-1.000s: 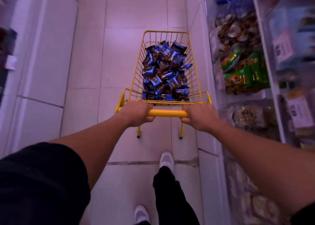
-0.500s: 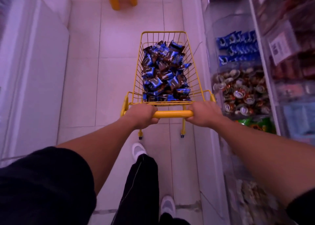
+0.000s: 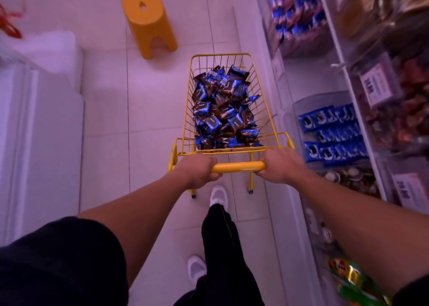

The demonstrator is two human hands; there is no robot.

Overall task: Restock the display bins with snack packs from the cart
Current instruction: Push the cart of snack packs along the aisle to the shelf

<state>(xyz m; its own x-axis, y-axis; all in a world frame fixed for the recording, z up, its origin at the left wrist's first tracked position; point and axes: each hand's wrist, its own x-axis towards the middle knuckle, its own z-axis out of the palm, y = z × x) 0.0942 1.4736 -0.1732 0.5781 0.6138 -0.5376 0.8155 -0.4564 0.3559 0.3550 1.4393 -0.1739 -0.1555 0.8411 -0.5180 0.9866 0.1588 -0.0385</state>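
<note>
A small yellow wire cart (image 3: pixel 269 113) stands in the aisle in front of me, piled with several blue and brown snack packs (image 3: pixel 222 110). My left hand (image 3: pixel 197 171) grips the left end of its yellow handle bar (image 3: pixel 239 166). My right hand (image 3: pixel 278 165) grips the right end. To the right of the cart, a clear display bin (image 3: pixel 299 103) holds rows of blue snack packs (image 3: pixel 334 135). Another clear bin with blue packs (image 3: pixel 294 13) sits further along the same shelf.
A yellow plastic stool (image 3: pixel 148 20) stands on the tiled floor ahead, left of the cart. White fixtures (image 3: pixel 41 124) line the left side of the aisle. The right shelving holds more bins with price labels (image 3: pixel 377 83) and green packs (image 3: pixel 352 280) low down.
I have walked forward with the cart along the aisle. The blue-pack bin has come level with the cart and the yellow stool has come closer. Both hands stay on the handle.
</note>
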